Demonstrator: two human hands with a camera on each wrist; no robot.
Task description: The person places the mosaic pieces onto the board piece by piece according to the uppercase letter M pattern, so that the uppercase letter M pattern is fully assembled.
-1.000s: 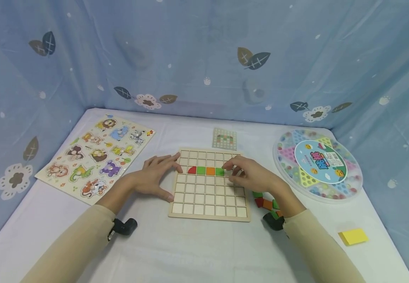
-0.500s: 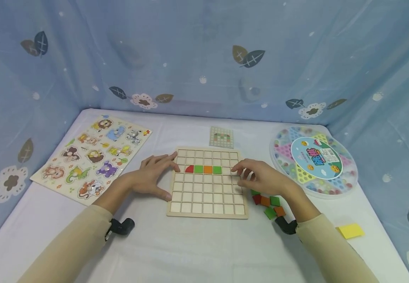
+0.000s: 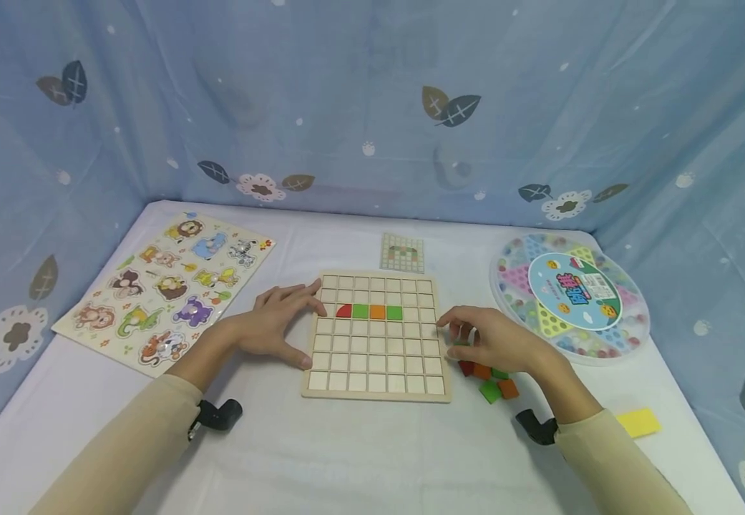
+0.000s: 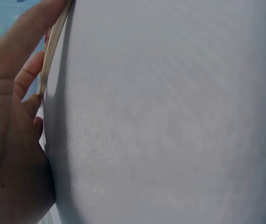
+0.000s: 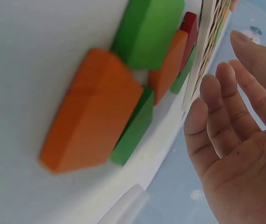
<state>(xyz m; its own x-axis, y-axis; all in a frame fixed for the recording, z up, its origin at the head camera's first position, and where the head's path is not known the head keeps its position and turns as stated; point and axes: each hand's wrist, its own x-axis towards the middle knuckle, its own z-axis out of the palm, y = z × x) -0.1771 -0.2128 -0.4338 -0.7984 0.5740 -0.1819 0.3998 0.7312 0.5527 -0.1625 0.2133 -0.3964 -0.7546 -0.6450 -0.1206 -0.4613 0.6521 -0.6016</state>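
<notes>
Where the grid board (image 3: 377, 395) ends at its near edge, white counter (image 3: 295, 458) stretches on; loose tiles (image 3: 490, 391) lie just off the board's right edge. Four set tiles (image 3: 377, 312) form a row in its cells. Left hand (image 3: 274, 325): thumb and fingers spread, touching the left edge. Right hand (image 3: 491, 336): fingers bent, thumb apart, near the right edge; contact unclear.

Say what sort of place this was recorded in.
Probably a small indoor booth set up for filming tabletop play: patterned blue fabric hangs around a white-covered table, which holds a gridded wooden board, an animal puzzle and a round game set.
</notes>
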